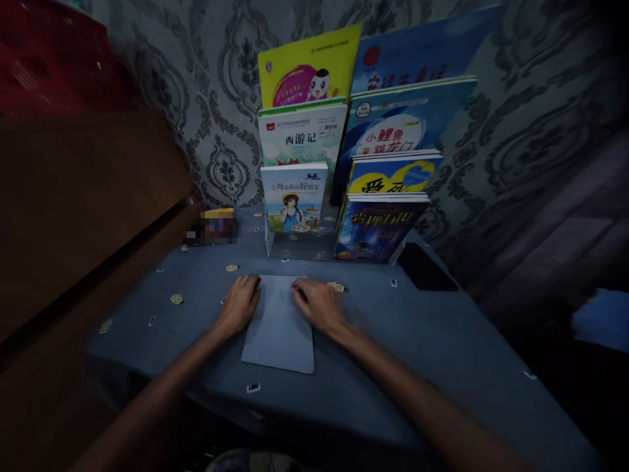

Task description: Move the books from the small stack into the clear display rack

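**Item 1. Hands and sheet.** The left hand (239,305) lies palm down, fingers loosely spread, on the left edge of a grey sheet (279,331) and grips nothing. The right hand (319,305) lies the same way on the right edge, open and flat. The sheet lies flat between and under both hands on a blue cloth (417,341). It is blank, with no writing to be seen.

**Item 2. Books, upright beyond the fingertips, in two overlapping rows.**
- Beyond the left hand:
  - A girl book (293,200) stands nearest. Its title line is too blurred to read.
  - Behind it is a white book (302,134) reading "西游记".
  - Behind that is a yellow book (309,65) whose lettering is too small to make out.
- Beyond the right hand:
  - A dark book (381,226) stands nearest, its gold title lost in the dim light.
  - Next is a heart book (393,174), its black characters cut off by the book in front.
  - Next is a carp book (398,124) reading "小鲤鱼", with its lower line half covered.
  - Rearmost is a tall book (417,52) with red characters, the bottoms of which are hidden.

**Item 3. Other.**
- A black phone (425,267) lies face down, right of the right hand, near the dark book.
- A blurred box (211,226) sits beyond and left of the left hand, its contents unreadable.
- A wooden panel (73,196) stands far left.
- The outer parts of the view are dark.
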`<state>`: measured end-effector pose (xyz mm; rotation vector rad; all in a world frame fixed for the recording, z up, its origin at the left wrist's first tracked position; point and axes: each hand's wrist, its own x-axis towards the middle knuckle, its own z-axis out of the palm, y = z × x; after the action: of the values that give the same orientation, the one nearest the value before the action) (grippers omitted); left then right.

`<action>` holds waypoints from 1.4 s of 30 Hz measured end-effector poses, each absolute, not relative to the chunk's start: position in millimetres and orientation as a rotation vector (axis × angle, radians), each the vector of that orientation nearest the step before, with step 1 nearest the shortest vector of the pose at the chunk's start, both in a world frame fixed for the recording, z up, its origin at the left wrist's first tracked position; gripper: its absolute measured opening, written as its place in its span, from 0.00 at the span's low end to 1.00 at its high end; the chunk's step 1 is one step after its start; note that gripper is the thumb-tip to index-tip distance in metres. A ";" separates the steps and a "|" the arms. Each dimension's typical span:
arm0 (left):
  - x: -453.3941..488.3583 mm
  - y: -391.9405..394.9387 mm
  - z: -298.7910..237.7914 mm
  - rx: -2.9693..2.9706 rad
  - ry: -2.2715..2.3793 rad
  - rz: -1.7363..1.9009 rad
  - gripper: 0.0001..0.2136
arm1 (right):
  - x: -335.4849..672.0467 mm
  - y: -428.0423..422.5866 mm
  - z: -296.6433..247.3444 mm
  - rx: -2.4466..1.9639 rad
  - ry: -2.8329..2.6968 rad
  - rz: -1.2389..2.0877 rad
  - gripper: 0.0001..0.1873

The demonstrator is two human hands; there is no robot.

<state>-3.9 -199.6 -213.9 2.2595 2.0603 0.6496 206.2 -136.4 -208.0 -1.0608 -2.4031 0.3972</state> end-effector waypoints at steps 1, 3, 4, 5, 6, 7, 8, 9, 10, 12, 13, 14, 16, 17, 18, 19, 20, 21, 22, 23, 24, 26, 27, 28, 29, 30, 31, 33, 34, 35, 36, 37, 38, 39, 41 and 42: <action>-2.5 -196.5 -216.9 2.279 2.053 0.625 0.10 | 196.4 -140.5 -207.3 -0.934 -2.454 0.384 0.13; -1.6 -192.7 -223.3 2.293 2.068 0.559 0.11 | 175.5 -145.8 -207.6 -0.742 -2.519 0.387 0.18; -2.2 -191.9 -226.2 2.295 2.084 0.536 0.11 | 165.6 -146.8 -208.7 -0.714 -2.534 0.392 0.20; -3.3 -191.6 -228.8 2.298 2.096 0.527 0.12 | 156.7 -146.8 -210.5 -0.713 -2.548 0.395 0.21; -4.7 -191.7 -231.0 2.307 2.096 0.533 0.12 | 149.6 -146.0 -212.7 -0.732 -2.559 0.397 0.22; -6.1 -192.0 -232.7 2.323 2.084 0.550 0.12 | 144.5 -144.6 -215.2 -0.752 -2.574 0.397 0.22; -7.4 -192.4 -234.0 2.342 2.071 0.572 0.13 | 141.9 -142.7 -217.7 -0.770 -2.588 0.393 0.22; -8.3 -192.7 -234.9 2.361 2.060 0.594 0.13 | 142.0 -140.4 -220.1 -0.785 -2.600 0.389 0.22; -9.0 -192.8 -235.5 2.375 2.052 0.612 0.13 | 144.9 -137.8 -222.1 -0.802 -2.611 0.383 0.22; -9.6 -192.6 -236.4 2.387 2.043 0.640 0.13 | 158.4 -131.9 -224.4 -0.859 -2.625 0.358 0.20; -9.7 -192.3 -236.8 2.388 2.037 0.650 0.13 | 168.2 -128.7 -224.7 -0.902 -2.623 0.344 0.19; -9.8 -192.0 -237.2 2.389 2.031 0.658 0.13 | 179.1 -125.4 -224.7 -0.957 -2.609 0.322 0.19; -10.0 -191.1 -238.0 2.393 2.021 0.666 0.13 | 201.2 -119.7 -224.7 -1.034 -2.554 0.297 0.18; -10.2 -190.7 -238.2 2.395 2.020 0.669 0.13 | 210.5 -117.7 -225.0 -1.042 -2.538 0.296 0.18; -10.3 -190.3 -238.2 2.397 2.020 0.671 0.13 | 218.0 -116.3 -225.8 -1.037 -2.526 0.299 0.18; -10.5 -189.9 -238.0 2.397 2.019 0.671 0.13 | 223.3 -115.6 -227.1 -1.027 -2.519 0.299 0.17; -10.8 -189.6 -237.5 2.398 2.016 0.667 0.14 | 226.5 -115.6 -228.7 -1.017 -2.515 0.296 0.18; -11.2 -189.5 -236.7 2.399 2.012 0.661 0.14 | 227.8 -116.2 -230.5 -1.013 -2.512 0.289 0.18; -11.6 -189.6 -236.0 2.404 2.009 0.653 0.14 | 227.7 -117.0 -232.4 -1.015 -2.510 0.278 0.19; -12.3 -190.1 -235.2 2.414 2.003 0.642 0.14 | 226.8 -118.0 -234.2 -1.021 -2.510 0.265 0.20; -13.0 -191.3 -234.6 2.432 1.990 0.633 0.13 | 225.5 -118.9 -235.8 -1.029 -2.513 0.252 0.21; -14.7 -197.0 -234.1 2.487 1.938 0.634 0.12 | 223.2 -120.3 -238.1 -1.041 -2.523 0.232 0.22; -15.4 -201.9 -234.2 2.518 1.898 0.651 0.11 | 222.4 -120.7 -238.8 -1.044 -2.527 0.223 0.22; -15.8 -208.6 -234.4 2.546 1.851 0.677 0.11 | 222.0 -120.9 -239.2 -1.047 -2.531 0.217 0.22; -15.9 -217.1 -234.6 2.569 1.804 0.708 0.11 | 221.8 -121.1 -239.6 -1.050 -2.532 0.210 0.22; -15.6 -227.3 -234.6 2.583 1.760 0.739 0.11 | 221.7 -121.2 -239.8 -1.053 -2.530 0.205 0.22; -15.0 -238.8 -234.4 2.589 1.722 0.765 0.11 | 221.7 -121.3 -240.1 -1.054 -2.527 0.201 0.22; -12.8 -264.4 -233.0 2.587 1.656 0.805 0.12 | 221.6 -121.3 -240.8 -1.057 -2.518 0.200 0.22; -11.5 -277.4 -231.8 2.584 1.626 0.821 0.12 | 221.5 -121.4 -241.2 -1.060 -2.516 0.204 0.22; -10.0 -289.6 -230.5 2.578 1.601 0.831 0.12 | 221.3 -121.4 -241.7 -1.063 -2.515 0.210 0.22; -8.5 -300.5 -229.1 2.572 1.581 0.835 0.13 | 221.0 -121.4 -242.1 -1.065 -2.514 0.217 0.22; -6.6 -309.7 -227.8 2.568 1.569 0.830 0.13 | 220.8 -121.5 -242.5 -1.065 -2.513 0.226 0.22; -4.2 -316.7 -226.6 2.567 1.562 0.818 0.13 | 220.5 -121.7 -242.7 -1.063 -2.511 0.235 0.22; -1.0 -321.5 -225.6 2.571 1.557 0.803 0.14 | 220.1 -122.0 -242.8 -1.059 -2.509 0.243 0.22; 9.1 -324.5 -224.5 2.593 1.536 0.782 0.14 | 219.4 -122.7 -242.5 -1.056 -2.505 0.254 0.22; 16.4 -323.2 -224.4 2.615 1.506 0.783 0.14 | 219.1 -123.1 -242.1 -1.056 -2.505 0.256 0.22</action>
<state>16.4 -323.2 -224.4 2.6148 1.5060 0.7828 219.1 -123.1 -242.1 -1.0565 -2.5053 0.2562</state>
